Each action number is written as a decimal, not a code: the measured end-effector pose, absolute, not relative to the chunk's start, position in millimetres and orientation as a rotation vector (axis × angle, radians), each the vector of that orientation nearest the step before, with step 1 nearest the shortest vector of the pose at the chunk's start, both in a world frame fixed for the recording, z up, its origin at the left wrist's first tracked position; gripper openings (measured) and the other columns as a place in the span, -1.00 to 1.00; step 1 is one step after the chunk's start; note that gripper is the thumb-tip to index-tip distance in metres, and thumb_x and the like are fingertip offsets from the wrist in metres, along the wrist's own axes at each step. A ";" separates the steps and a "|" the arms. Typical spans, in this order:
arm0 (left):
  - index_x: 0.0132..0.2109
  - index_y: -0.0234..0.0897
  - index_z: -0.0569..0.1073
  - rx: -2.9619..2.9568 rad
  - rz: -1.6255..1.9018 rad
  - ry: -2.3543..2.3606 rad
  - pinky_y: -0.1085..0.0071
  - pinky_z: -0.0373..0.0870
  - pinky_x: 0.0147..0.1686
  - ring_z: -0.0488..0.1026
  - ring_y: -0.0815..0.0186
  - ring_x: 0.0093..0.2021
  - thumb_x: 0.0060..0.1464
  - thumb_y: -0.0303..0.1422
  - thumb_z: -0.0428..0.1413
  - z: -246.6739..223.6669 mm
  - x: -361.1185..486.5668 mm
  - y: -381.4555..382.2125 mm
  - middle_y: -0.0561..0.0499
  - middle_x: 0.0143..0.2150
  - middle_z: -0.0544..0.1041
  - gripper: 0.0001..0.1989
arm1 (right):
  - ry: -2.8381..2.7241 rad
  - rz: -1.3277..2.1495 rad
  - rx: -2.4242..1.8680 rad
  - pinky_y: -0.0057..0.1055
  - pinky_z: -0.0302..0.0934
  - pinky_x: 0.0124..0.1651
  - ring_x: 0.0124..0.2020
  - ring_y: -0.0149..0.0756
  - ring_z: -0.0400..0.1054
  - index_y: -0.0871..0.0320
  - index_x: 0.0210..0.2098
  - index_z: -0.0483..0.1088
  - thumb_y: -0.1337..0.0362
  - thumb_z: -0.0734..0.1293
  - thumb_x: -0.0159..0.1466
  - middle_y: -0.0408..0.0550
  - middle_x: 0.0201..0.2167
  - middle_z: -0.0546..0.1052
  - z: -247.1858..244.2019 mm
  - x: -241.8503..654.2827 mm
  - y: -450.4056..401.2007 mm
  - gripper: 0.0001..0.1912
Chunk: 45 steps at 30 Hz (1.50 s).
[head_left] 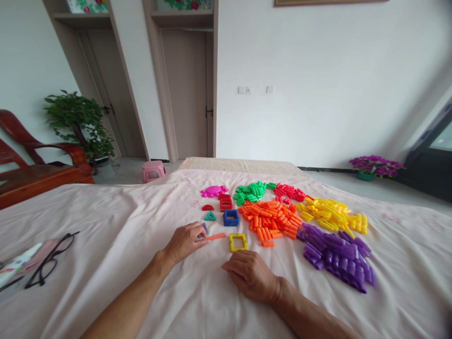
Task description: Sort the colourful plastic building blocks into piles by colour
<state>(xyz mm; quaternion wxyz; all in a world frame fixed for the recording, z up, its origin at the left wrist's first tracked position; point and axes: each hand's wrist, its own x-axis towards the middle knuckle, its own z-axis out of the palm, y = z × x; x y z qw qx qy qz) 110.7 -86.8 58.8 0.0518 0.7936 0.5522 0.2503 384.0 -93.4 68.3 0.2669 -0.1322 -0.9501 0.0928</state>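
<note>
Gripping an orange strip (216,236) now, near the middle of the layout, pinched by one end in the left hand (185,241), between thumb and fingertips; with a purple piece (205,228) right at those same fingers, cannot tell whether held too; across to the right hand (250,275), palm down on the cloth, curled at the fingers and hidden underneath, so cannot tell whether closed on anything; just beside a yellow square frame (231,243) there, flat beyond the knuckles; farther out in the same line, to a blue square frame (231,223) and then a red square frame (226,207); left of those, past a teal triangle frame (210,219) and a red half-disc (207,207), up to a pink crab-shaped piece (213,191); now off to the right, into heaps of orange tubes (270,216), with green tubes (251,192) and red tubes (289,192) behind, yellow tubes (326,213) farther right, purple tubes (335,252) nearer; all on the cloth-covered desk (116,207); out at the far left, black glasses (41,282) beside a white tube (21,259); beyond, a pink stool (153,170), a leafy plant (76,115) and a wooden chair (45,181) to the left; purple flowers (376,165) to the right, below a white wall (318,103).
</note>
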 end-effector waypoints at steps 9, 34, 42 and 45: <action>-0.29 -0.21 0.45 2.452 0.666 1.733 0.42 0.28 -0.25 0.46 0.35 -0.26 0.26 -0.32 0.00 64.5 116.7 -87.9 0.02 -0.29 0.51 -0.81 | -2.316 0.243 -0.506 -0.41 0.22 -0.29 -0.37 -0.33 0.40 0.14 -0.18 0.45 0.38 0.20 0.36 -0.04 -0.40 0.52 65.7 389.6 -84.4 -0.81; -0.25 -0.18 0.40 2.151 0.843 2.079 0.50 0.21 -0.33 0.44 0.43 -0.37 0.18 -0.36 0.05 55.6 98.6 -81.3 0.11 -0.30 0.57 -0.95 | -2.097 0.452 -1.105 -0.23 0.26 0.05 -0.03 -0.19 0.38 0.09 0.01 0.43 0.41 0.24 0.21 -0.02 -0.06 0.52 51.3 395.9 -55.3 -0.61; -0.23 -0.16 0.45 1.916 0.771 2.365 0.50 0.18 -0.34 0.51 0.40 -0.29 0.17 -0.29 0.06 62.5 89.2 -80.8 0.12 -0.26 0.62 -0.90 | -2.166 0.502 -1.070 -0.25 0.25 0.04 -0.04 -0.19 0.38 0.10 -0.06 0.46 0.41 0.23 0.23 -0.01 -0.08 0.53 58.0 394.1 -57.7 -0.68; -0.20 -0.15 0.47 1.812 0.718 2.462 0.48 0.17 -0.36 0.52 0.38 -0.29 0.16 -0.28 0.07 64.8 84.0 -79.8 0.10 -0.25 0.62 -0.89 | -2.179 0.509 -1.051 -0.26 0.25 0.02 -0.07 -0.20 0.39 0.10 -0.10 0.47 0.41 0.23 0.24 -0.01 -0.10 0.53 58.0 393.4 -57.1 -0.71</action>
